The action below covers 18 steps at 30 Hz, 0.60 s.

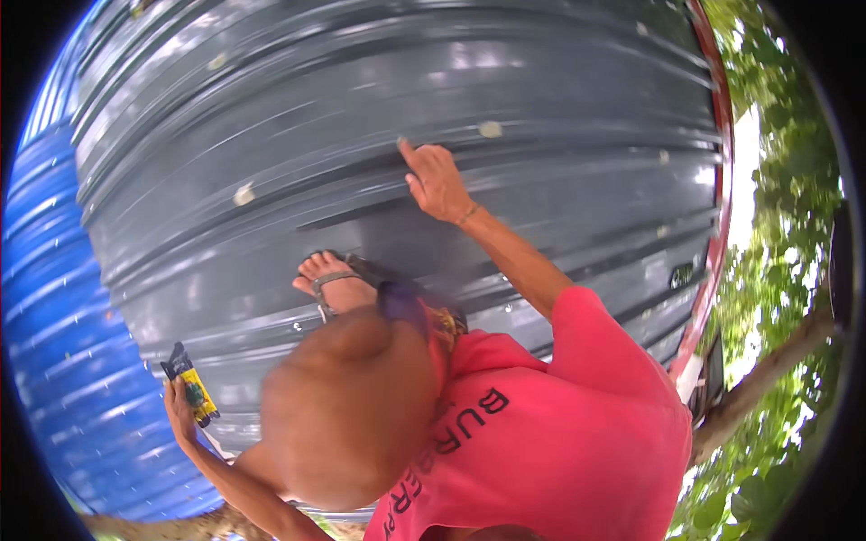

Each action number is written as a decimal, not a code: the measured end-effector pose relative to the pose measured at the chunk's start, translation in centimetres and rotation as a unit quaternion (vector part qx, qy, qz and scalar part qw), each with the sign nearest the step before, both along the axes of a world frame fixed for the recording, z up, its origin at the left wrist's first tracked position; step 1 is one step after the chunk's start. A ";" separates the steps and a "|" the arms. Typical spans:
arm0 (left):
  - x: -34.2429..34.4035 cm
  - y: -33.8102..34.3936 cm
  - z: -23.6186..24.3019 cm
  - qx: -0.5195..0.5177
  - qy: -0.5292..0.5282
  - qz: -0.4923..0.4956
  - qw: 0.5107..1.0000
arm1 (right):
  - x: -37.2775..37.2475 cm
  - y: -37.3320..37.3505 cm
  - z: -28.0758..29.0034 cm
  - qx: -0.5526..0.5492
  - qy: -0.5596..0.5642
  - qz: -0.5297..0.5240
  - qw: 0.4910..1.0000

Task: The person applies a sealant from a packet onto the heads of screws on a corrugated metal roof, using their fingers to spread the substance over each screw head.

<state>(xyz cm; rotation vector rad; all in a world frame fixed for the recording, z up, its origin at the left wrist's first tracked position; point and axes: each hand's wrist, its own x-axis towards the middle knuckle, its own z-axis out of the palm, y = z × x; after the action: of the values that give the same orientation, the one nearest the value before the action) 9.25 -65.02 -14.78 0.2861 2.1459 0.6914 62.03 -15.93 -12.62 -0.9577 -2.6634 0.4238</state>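
My right hand (437,183) is held out over the dark grey corrugated metal sheeting (361,99). Its index finger is stretched forward, the thumb stands apart and the other fingers are curled, with nothing held. A pale tip shows on the index finger; whether it touches the metal I cannot tell. At the lower left, my left hand (183,410) grips a flat yellow-and-black packet (196,389) near the seam with blue sheeting. My bent knee (338,406) blurs in the foreground, and my sandalled foot (338,284) rests on the grey metal between the hands.
Pale round dabs, such as one dab (490,130) beyond my right hand, dot the grey ridges. Blue corrugated sheeting (54,298) adjoins at the left. A red edge strip (722,135) borders the right side, with leaves (776,180) and a branch (767,374) past it.
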 end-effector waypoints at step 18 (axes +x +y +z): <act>3.7 26.6 4.8 -0.034 -0.284 -0.145 0.947 | 2.7 3.4 -1.1 0.072 -0.099 -0.032 0.992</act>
<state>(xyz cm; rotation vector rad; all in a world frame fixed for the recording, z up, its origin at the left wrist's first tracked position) 12.97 -38.45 -9.93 0.3130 1.5334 0.4568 64.70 -12.49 -13.72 -1.0878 -2.7839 0.1263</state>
